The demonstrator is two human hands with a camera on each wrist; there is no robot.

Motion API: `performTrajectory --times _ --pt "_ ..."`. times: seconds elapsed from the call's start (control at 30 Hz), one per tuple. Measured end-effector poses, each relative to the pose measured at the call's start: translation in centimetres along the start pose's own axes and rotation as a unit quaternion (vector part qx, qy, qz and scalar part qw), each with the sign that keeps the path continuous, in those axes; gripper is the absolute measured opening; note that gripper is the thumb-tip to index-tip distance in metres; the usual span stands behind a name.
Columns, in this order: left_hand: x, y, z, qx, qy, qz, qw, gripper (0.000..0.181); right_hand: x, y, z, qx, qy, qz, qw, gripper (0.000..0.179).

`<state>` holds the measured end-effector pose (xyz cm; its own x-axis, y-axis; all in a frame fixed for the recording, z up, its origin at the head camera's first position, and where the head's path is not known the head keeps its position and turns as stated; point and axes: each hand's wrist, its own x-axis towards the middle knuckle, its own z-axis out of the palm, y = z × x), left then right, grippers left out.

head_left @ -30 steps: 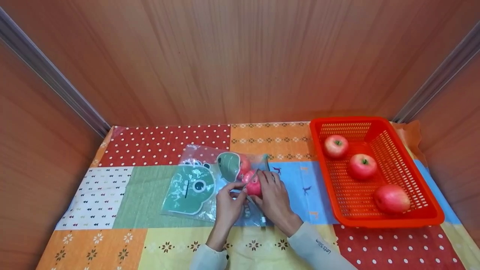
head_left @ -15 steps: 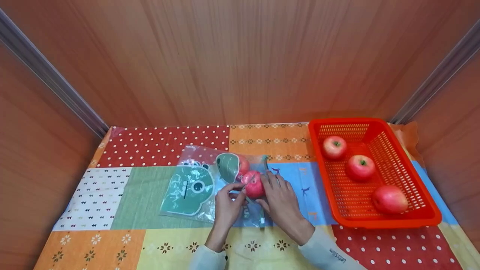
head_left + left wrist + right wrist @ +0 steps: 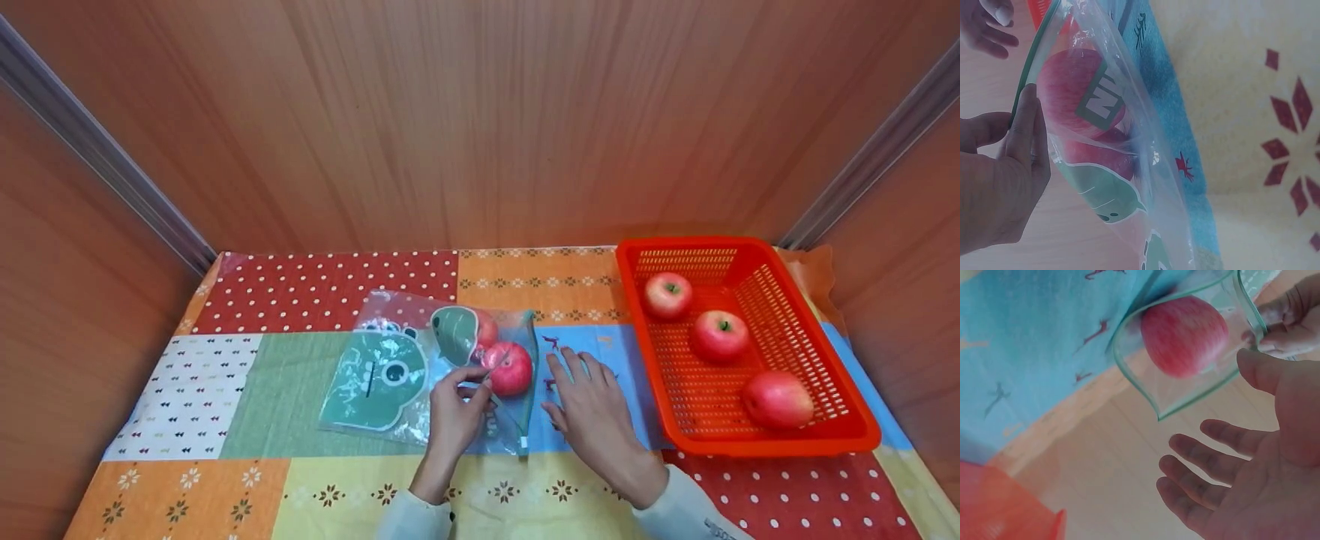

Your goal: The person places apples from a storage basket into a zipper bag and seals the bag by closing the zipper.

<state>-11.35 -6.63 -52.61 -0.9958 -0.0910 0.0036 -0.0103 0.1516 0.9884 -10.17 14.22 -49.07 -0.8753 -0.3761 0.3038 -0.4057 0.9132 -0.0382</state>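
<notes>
A clear plastic zip bag (image 3: 375, 390) with green cartoon prints lies flat in the head view, its green-edged mouth facing right. Inside sits a red apple (image 3: 513, 376) near the mouth, and a second apple (image 3: 487, 328) lies behind it, partly covered by a print. My left hand (image 3: 456, 411) pinches the upper layer at the bag's mouth between thumb and fingers; the left wrist view shows this hand (image 3: 1002, 180) at the green edge. To the right of the mouth, my right hand (image 3: 596, 409) is empty with fingers spread. The right wrist view shows the mouth gaping around the nearer apple (image 3: 1185, 336).
A red-orange plastic basket (image 3: 772, 448) stands at the right, holding three apples, the nearest one (image 3: 778, 400) toward its front. A patchwork cloth (image 3: 300, 405) covers the table. Wood-grain panels (image 3: 480, 127) rise at the back and both sides.
My right hand has let go of the nearer apple and drawn back to the right, toward the basket. The apple stays inside the bag; my left hand keeps its pinch.
</notes>
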Motion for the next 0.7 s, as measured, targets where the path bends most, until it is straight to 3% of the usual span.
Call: performTrajectory --times 0.7 --pt "-0.2 0.0 -0.1 -0.016 0.006 -0.006 0.9998 0.020 -2.2 5.5 -4.7 0.013 0.004 0.059 0.9982 0.070"
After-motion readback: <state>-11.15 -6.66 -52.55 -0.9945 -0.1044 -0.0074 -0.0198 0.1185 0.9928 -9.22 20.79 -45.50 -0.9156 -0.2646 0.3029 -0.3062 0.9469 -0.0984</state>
